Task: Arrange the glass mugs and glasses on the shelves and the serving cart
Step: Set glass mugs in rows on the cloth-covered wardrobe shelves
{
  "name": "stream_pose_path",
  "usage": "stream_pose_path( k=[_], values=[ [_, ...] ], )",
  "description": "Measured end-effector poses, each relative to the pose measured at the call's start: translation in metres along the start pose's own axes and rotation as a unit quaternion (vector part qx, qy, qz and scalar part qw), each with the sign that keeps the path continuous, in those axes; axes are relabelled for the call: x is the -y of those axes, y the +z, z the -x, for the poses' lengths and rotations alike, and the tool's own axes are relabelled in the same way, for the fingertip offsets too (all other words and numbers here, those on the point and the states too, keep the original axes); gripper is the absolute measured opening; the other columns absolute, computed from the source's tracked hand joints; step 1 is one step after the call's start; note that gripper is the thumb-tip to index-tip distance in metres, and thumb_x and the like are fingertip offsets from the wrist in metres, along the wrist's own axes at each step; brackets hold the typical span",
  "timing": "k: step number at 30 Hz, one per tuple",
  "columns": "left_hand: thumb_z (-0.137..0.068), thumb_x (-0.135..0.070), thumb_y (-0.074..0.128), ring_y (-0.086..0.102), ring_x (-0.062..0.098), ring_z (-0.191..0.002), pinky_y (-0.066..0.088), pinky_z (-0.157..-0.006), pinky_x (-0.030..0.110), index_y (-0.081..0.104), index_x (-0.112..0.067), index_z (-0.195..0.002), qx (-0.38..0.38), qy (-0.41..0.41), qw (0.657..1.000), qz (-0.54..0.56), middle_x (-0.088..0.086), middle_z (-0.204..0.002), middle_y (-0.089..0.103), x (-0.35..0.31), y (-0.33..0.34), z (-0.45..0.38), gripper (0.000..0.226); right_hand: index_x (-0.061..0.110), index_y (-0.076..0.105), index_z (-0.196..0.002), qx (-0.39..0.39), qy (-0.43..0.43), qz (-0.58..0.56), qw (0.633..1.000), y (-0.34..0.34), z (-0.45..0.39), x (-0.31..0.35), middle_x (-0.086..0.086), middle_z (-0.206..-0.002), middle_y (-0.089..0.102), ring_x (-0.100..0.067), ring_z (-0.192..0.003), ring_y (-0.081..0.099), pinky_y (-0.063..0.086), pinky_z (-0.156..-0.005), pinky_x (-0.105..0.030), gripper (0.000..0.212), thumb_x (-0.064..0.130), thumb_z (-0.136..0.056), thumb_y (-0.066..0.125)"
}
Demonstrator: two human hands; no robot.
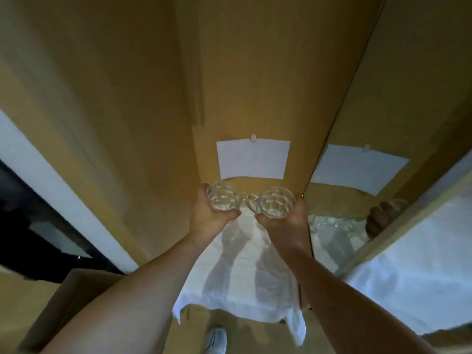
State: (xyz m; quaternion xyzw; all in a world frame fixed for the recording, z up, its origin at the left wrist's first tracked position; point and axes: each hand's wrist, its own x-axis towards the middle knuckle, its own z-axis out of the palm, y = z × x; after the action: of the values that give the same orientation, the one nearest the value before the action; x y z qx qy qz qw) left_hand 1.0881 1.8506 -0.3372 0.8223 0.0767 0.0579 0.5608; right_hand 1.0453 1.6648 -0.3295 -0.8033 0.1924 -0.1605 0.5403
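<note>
Two clear faceted glass mugs are held side by side in front of a wooden cabinet wall. My left hand point(208, 221) grips the left glass mug point(223, 196) from below and the side. My right hand point(286, 226) grips the right glass mug point(275, 203), whose handle points toward the left mug; the two almost touch. Both mugs hang above a shelf covered with a white cloth point(245, 272). The shelf's surface under the hands is partly hidden.
A white paper sheet point(252, 159) is clipped to the back panel just above the mugs. A mirror panel point(362, 175) on the right reflects the paper, a hand and more glassware. An open cardboard box point(71, 290) stands at lower left. A shoe point(217, 339) shows below.
</note>
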Motion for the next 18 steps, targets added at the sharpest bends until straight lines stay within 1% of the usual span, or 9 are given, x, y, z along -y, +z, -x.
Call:
stream_pose_path(
  k=[2, 3, 5, 6, 8, 10, 13, 15, 18],
  values=[
    [-0.049, -0.028, 0.095, 0.065, 0.012, -0.096, 0.050, -0.079, 0.026, 0.048, -0.025, -0.117, -0.017, 0.004, 1.000, 0.006, -0.021, -0.101, 0.062, -0.027, -0.016, 0.012, 0.082, 0.017, 0.043, -0.143, -0.005, -0.022, -0.002, 1.000, -0.014, 0.011, 0.028, -0.004, -0.135, 0.051, -0.025, -0.124, 0.054, 0.048, -0.104, -0.043, 0.102, 0.029, -0.056, 0.095],
    [-0.049, -0.028, 0.095, 0.065, 0.011, -0.094, 0.049, -0.076, 0.022, 0.049, -0.025, -0.117, -0.026, 0.006, 1.000, 0.009, -0.021, -0.099, 0.061, -0.041, -0.024, 0.017, 0.082, 0.017, 0.042, -0.143, -0.008, -0.032, -0.005, 0.999, -0.019, 0.017, 0.041, -0.004, -0.135, 0.051, -0.025, -0.123, 0.054, 0.048, -0.103, -0.041, 0.102, 0.029, -0.057, 0.094],
    [-0.046, -0.033, 0.094, 0.063, 0.006, -0.087, 0.044, -0.068, 0.014, 0.049, -0.029, -0.115, -0.038, 0.020, 0.999, 0.007, -0.024, -0.096, 0.059, -0.070, -0.040, 0.027, 0.083, 0.019, 0.039, -0.144, -0.011, -0.040, -0.007, 0.999, -0.031, 0.026, 0.065, -0.004, -0.132, 0.053, -0.024, -0.121, 0.055, 0.050, -0.101, -0.040, 0.103, 0.031, -0.057, 0.094],
    [-0.043, -0.037, 0.092, 0.062, 0.004, -0.085, 0.043, -0.067, 0.014, 0.047, -0.032, -0.114, -0.038, 0.031, 0.999, 0.008, -0.023, -0.096, 0.059, -0.084, -0.047, 0.032, 0.084, 0.019, 0.038, -0.144, -0.013, -0.044, -0.006, 0.999, -0.036, 0.031, 0.076, -0.004, -0.132, 0.055, -0.025, -0.121, 0.056, 0.050, -0.100, -0.040, 0.104, 0.033, -0.057, 0.094],
    [-0.037, -0.043, 0.088, 0.063, 0.004, -0.088, 0.046, -0.072, 0.019, 0.044, -0.035, -0.114, -0.033, 0.050, 0.998, 0.016, -0.019, -0.100, 0.062, -0.106, -0.061, 0.040, 0.089, 0.017, 0.037, -0.144, -0.022, -0.056, -0.002, 0.998, -0.047, 0.039, 0.095, -0.006, -0.131, 0.058, -0.027, -0.120, 0.058, 0.052, -0.098, -0.041, 0.107, 0.037, -0.056, 0.094],
    [-0.034, -0.045, 0.085, 0.066, 0.008, -0.093, 0.050, -0.079, 0.023, 0.045, -0.037, -0.113, -0.032, 0.065, 0.997, 0.022, -0.016, -0.104, 0.064, -0.127, -0.073, 0.048, 0.089, 0.015, 0.037, -0.145, -0.034, -0.067, -0.001, 0.997, -0.057, 0.048, 0.113, -0.005, -0.131, 0.058, -0.027, -0.121, 0.057, 0.052, -0.097, -0.041, 0.109, 0.039, -0.055, 0.093],
    [-0.033, -0.048, 0.083, 0.063, 0.013, -0.099, 0.048, -0.084, 0.026, 0.043, -0.037, -0.113, -0.022, 0.099, 0.994, 0.027, -0.014, -0.108, 0.061, -0.155, -0.089, 0.063, 0.090, 0.017, 0.037, -0.143, -0.057, -0.087, -0.002, 0.995, -0.072, 0.065, 0.137, 0.000, -0.124, 0.057, -0.025, -0.120, 0.055, 0.050, -0.095, -0.037, 0.110, 0.045, -0.051, 0.089],
    [-0.038, -0.045, 0.087, 0.062, 0.013, -0.101, 0.047, -0.085, 0.026, 0.045, -0.036, -0.115, -0.014, 0.124, 0.991, 0.039, -0.014, -0.109, 0.060, -0.167, -0.099, 0.074, 0.089, 0.021, 0.034, -0.144, -0.065, -0.093, -0.002, 0.993, -0.081, 0.079, 0.151, 0.001, -0.128, 0.055, -0.024, -0.124, 0.052, 0.049, -0.098, -0.039, 0.113, 0.050, -0.048, 0.086],
    [-0.051, -0.031, 0.095, 0.058, 0.014, -0.110, 0.044, -0.090, 0.026, 0.047, -0.031, -0.124, 0.004, 0.154, 0.986, 0.056, -0.009, -0.120, 0.059, -0.179, -0.111, 0.091, 0.087, 0.025, 0.033, -0.145, -0.084, -0.099, 0.003, 0.992, -0.094, 0.103, 0.166, 0.002, -0.134, 0.055, -0.023, -0.127, 0.051, 0.048, -0.103, -0.045, 0.118, 0.059, -0.044, 0.083]
  ],
)
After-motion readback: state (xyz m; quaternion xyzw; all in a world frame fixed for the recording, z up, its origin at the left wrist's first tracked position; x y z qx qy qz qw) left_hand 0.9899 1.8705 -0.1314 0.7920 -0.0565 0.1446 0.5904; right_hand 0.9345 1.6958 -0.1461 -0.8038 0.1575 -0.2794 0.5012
